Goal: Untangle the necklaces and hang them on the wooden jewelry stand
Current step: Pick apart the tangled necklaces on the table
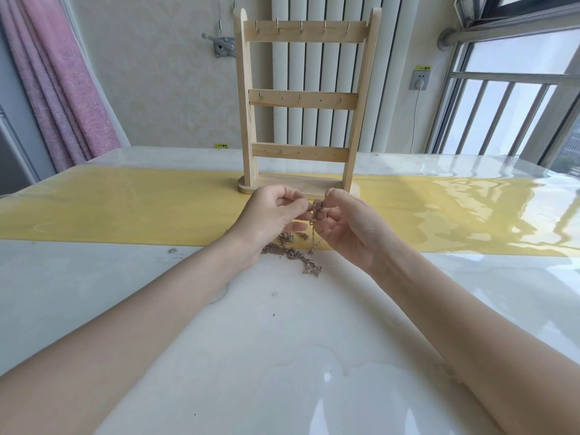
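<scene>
A wooden jewelry stand (pixel 299 98) with three crossbars and small metal hooks rises upright on the yellow strip, all hooks bare. Just in front of its base, my left hand (pixel 276 211) and my right hand (pixel 342 221) pinch the same knot of a thin tangled necklace chain (pixel 314 215) between their fingertips. From the knot a strand hangs down to the table. Beneath the hands lies a loose heap of tangled necklaces (pixel 292 254) on the white surface, partly hidden by my left wrist.
The glossy white table (pixel 282 340) carries a yellow runner (pixel 125 208) across its middle. Behind it are a white radiator, a pink curtain (pixel 59 89) at left, and a window with metal bars (pixel 502 114) at right.
</scene>
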`<state>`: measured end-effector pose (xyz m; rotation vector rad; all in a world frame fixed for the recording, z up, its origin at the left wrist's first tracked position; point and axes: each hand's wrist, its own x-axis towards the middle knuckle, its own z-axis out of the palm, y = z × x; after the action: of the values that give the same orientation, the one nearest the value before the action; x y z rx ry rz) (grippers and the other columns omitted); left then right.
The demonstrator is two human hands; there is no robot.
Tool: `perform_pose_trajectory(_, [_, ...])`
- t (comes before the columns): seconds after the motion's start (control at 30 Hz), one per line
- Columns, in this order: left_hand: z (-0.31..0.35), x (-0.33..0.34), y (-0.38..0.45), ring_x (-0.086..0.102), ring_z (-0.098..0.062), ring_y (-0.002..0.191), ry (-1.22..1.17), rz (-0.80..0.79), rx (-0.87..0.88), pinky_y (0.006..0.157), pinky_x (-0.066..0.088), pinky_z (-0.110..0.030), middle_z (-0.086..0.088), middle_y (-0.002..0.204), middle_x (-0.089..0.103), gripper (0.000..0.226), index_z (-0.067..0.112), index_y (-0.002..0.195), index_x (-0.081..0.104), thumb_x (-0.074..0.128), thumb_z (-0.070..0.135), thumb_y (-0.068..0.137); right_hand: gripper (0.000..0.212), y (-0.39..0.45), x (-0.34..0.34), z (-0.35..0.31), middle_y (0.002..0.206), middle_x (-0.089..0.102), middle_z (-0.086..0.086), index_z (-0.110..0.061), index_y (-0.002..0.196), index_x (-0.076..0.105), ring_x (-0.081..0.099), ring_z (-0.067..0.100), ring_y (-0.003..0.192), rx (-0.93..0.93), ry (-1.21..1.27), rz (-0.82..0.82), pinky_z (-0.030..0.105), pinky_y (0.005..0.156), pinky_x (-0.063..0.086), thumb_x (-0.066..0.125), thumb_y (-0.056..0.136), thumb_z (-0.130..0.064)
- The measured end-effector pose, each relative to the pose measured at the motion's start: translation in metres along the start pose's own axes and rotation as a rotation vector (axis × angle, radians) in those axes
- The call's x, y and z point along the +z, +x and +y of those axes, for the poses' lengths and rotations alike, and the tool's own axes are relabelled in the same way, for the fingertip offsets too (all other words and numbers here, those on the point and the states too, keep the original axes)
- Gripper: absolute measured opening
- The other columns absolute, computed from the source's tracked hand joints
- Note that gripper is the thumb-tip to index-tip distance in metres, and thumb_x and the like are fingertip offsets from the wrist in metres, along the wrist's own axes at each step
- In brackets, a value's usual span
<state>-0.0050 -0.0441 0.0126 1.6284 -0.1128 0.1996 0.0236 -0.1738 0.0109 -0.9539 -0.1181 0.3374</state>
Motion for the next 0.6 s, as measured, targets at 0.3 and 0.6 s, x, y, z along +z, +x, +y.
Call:
perform_pose_trajectory(0.3, [0.0009,-0.0042,-0.0008,0.063,-0.017,0.069,0.245,-0.003,0.171,0.063,0.055,-0.027,0.002,0.075,0.065,0.024,0.018,0.081,0.052,0.073,0.005,0.079,0.025,-0.0025,-0.0010,-0.0007,0.070,0.048,0.008,-0.005,0.071,0.056,0.052,0.010,0.047,0.032,-0.088,-0.041,0.015,0.049,0.047,0.045,0.089,0.007])
perform_pose_trajectory(0.6, [0.0051,-0.0087,-0.0032,0.059,-0.007,0.067,-0.140,-0.152,-0.040,0.056,0.049,-0.017,0.002,0.078,0.061,0.020,0.018,0.088,0.049,0.062,0.003,0.086,0.028,-0.0030,-0.0007,-0.0099,0.061,0.049,0.006,-0.005,0.070,0.053,0.043,0.011,0.052,0.076,-0.120,-0.106,0.015,0.043,0.039,0.038,0.089,0.009])
